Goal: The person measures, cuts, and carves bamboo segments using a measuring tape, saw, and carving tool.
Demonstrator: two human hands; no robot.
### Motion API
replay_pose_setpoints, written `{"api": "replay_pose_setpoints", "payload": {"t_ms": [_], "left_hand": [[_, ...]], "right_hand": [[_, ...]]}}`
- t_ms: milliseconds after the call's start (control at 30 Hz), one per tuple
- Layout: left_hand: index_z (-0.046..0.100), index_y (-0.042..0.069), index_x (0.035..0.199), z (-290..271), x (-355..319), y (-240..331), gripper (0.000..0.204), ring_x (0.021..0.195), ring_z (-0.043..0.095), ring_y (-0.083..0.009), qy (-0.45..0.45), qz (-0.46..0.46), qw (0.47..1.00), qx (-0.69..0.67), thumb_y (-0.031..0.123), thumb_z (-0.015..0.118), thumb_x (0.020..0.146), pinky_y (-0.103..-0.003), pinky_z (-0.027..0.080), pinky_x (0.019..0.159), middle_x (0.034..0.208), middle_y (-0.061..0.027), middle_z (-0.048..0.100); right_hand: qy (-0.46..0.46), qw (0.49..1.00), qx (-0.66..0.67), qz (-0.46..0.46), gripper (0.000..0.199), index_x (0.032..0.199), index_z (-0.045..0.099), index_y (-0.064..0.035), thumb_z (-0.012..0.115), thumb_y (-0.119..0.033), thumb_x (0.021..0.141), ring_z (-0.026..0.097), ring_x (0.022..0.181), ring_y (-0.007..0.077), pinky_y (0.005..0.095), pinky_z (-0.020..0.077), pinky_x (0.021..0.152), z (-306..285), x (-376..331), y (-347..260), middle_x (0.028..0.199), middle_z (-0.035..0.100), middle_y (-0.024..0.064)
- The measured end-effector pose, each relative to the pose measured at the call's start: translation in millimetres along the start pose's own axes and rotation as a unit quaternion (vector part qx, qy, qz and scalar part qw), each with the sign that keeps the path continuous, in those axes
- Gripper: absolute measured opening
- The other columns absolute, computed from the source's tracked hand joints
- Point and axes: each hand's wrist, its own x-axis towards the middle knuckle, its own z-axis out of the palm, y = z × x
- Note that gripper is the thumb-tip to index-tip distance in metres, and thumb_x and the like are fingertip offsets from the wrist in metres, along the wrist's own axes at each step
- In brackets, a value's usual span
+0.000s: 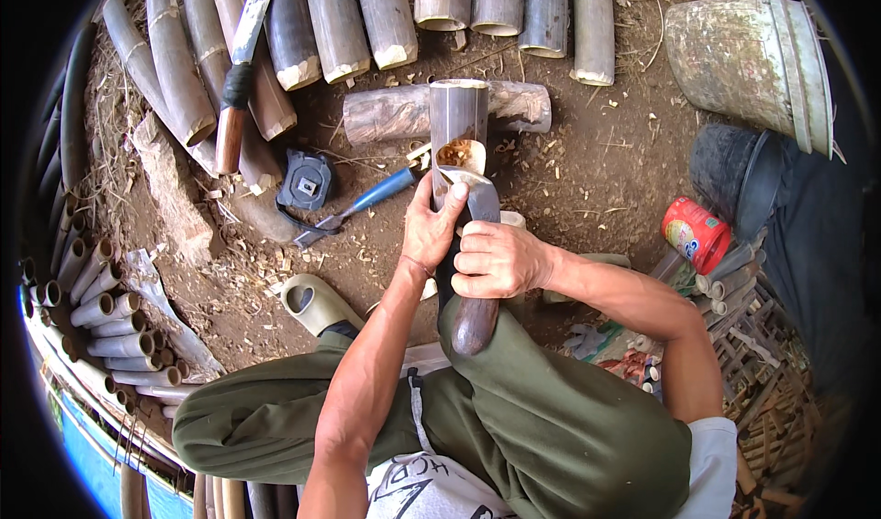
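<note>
A short bamboo tube lies pointing away from me, its near end cut at a slant and showing pale inner wood. My left hand grips the tube's near end from the left. My right hand is closed around the dark wooden handle of a heavy knife. The knife's grey blade rests against the cut end of the tube. Both forearms come up over my green-trousered knees.
Several cut bamboo tubes lie in a row at the top. A log lies crosswise behind the tube. A long machete, a tape measure, a blue-handled tool, a bucket and a red can surround the spot.
</note>
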Motion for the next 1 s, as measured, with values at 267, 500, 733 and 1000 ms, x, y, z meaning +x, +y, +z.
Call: {"api": "replay_pose_setpoints", "payload": {"t_ms": [267, 500, 733, 1000], "left_hand": [[0.038, -0.004, 0.144, 2, -2, 21, 0.081, 0.113, 0.056, -0.0194, -0.031, -0.013, 0.996, -0.085, 0.041, 0.074, 0.087, -0.033, 0.044, 0.099, 0.127, -0.0143, 0.060], [0.037, -0.009, 0.141, 8, 3, 29, 0.098, 0.116, 0.056, -0.0222, -0.012, -0.017, 0.997, -0.074, 0.045, 0.084, 0.075, -0.034, 0.042, 0.102, 0.127, -0.0158, 0.058], [0.057, -0.009, 0.117, 19, 22, 30, 0.084, 0.095, 0.064, -0.0178, 0.068, -0.039, 0.995, 0.062, 0.058, 0.080, 0.073, -0.031, 0.050, 0.087, 0.105, -0.0137, 0.068], [0.062, -0.006, 0.116, 9, 16, 28, 0.067, 0.088, 0.065, -0.0126, 0.053, -0.096, 0.992, 0.055, 0.051, 0.074, 0.084, -0.027, 0.052, 0.079, 0.102, -0.0102, 0.069]], "right_hand": [[0.028, 0.999, -0.023, 0.040, 0.013, 0.080, 0.059, -0.0080, 0.064, -0.016, 0.071, 0.053, 0.069, 0.0202, 0.0360, 0.0480, 0.075, 0, 8, -2, 0.075, 0.050, 0.0022], [0.539, 0.699, 0.360, 0.300, 0.012, 0.093, 0.052, -0.0031, 0.061, -0.010, 0.090, 0.051, 0.055, 0.0118, 0.0309, 0.0475, 0.052, -67, 49, 19, 0.066, 0.052, 0.0027], [0.500, 0.760, 0.268, 0.318, 0.017, 0.098, 0.049, -0.0036, 0.062, -0.007, 0.087, 0.050, 0.056, 0.0128, 0.0331, 0.0483, 0.055, -52, 44, 27, 0.070, 0.054, 0.0070], [0.469, 0.717, 0.325, 0.399, 0.015, 0.085, 0.054, -0.0025, 0.067, -0.009, 0.083, 0.049, 0.048, 0.0098, 0.0284, 0.0447, 0.048, -46, 53, 49, 0.062, 0.052, 0.0018]]}}
